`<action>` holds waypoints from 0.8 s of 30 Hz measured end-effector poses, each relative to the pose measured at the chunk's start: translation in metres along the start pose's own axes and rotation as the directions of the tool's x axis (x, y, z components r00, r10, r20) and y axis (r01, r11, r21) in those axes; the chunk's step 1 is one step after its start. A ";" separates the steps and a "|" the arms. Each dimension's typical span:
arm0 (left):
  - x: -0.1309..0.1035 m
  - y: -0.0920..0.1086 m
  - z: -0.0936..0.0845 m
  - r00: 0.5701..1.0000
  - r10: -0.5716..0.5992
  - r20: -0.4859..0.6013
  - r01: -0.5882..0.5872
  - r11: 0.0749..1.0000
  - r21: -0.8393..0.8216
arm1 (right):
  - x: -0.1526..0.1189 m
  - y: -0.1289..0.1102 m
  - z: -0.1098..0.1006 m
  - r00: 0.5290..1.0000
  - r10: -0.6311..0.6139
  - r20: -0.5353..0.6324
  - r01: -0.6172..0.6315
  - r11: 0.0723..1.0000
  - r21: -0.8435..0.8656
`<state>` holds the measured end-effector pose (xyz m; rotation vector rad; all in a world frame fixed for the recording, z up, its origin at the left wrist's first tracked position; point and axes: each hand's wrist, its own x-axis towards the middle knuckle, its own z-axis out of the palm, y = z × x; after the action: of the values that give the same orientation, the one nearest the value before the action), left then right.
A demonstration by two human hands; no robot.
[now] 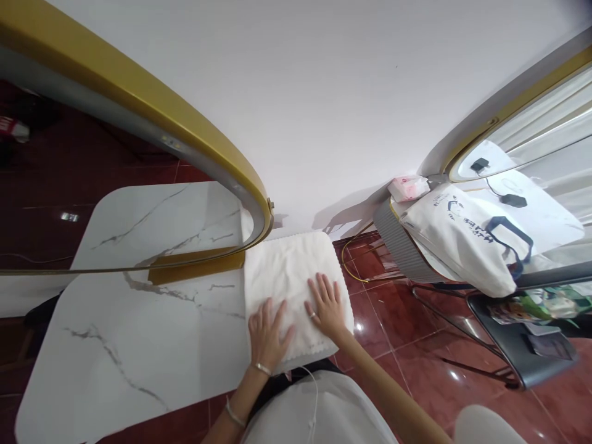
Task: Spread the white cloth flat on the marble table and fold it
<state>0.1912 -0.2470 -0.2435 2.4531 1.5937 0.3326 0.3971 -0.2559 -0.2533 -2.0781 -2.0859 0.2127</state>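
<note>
A white cloth with scalloped edges [289, 265] lies spread over the right end of a marble-patterned table. My left hand [268, 333] rests on its lower left part, fingers apart and pointing up, with bracelets on the wrist. On the right part of the cloth lies my right hand [327, 306], palm down with its fingers spread and a ring on one finger. Small wrinkles show in the cloth above and between the hands. Neither hand grips anything.
Left of the cloth stretches the marble-patterned table top [152, 339], under a gold-framed mirror [198, 139]. At the right, a second table holds a white bag [462, 237] and a tissue pack [409, 187]. A black chair [522, 351] stands on the red tiled floor [383, 333].
</note>
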 end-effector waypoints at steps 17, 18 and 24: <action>0.080 -0.019 0.001 0.999 0.028 -0.027 -0.028 1.000 0.004 | 0.069 0.017 -0.007 0.999 0.037 0.037 -0.035 0.998 -0.048; 0.064 -0.016 0.000 0.999 0.032 -0.028 -0.031 0.999 0.009 | 0.050 0.014 -0.005 0.999 0.027 0.024 -0.026 0.999 -0.048; -0.022 0.001 0.004 0.999 0.017 -0.034 -0.018 1.000 -0.017 | -0.035 -0.009 0.000 0.998 -0.023 -0.059 0.021 0.999 -0.032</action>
<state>0.1851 -0.2675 -0.2485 2.4623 1.5765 0.3915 0.3881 -0.2907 -0.2524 -2.0521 -2.0896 0.1146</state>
